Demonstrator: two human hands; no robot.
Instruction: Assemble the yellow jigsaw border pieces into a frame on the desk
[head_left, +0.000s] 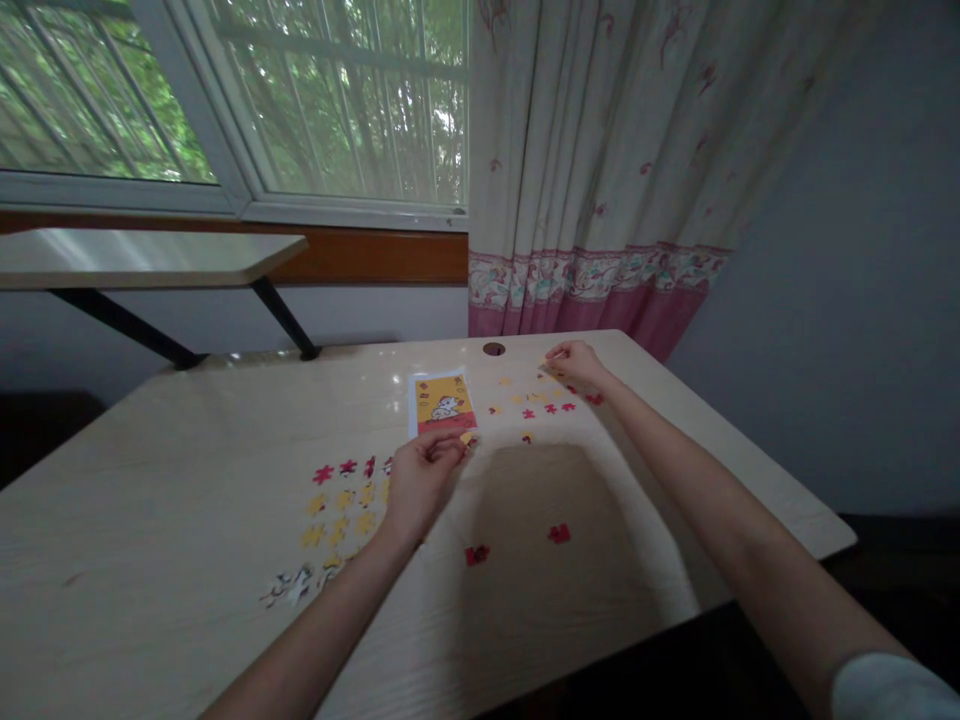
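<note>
Between the thumb and fingers of my left hand point(427, 475) is a small yellow jigsaw puzzle piece point(469, 439), just below the picture card point(442, 402). My right hand point(576, 360) reaches to the far right, its fingers pinched on a pale yellow puzzle piece point(546, 363). Rows of yellow and red pieces point(551, 408) lie under and left of that hand. Two red pieces, one point(477, 555) to the left and another point(559, 533) to the right, lie apart near the front. A yellow-and-dark piece point(527, 438) sits between my hands.
More puzzle pieces point(339, 528) lie in rows on the left of the table point(187, 480), partly behind my left forearm. A raised shelf point(150, 255) stands at the back left. A round cable hole point(494, 349) is near the back edge, below the curtain point(585, 200).
</note>
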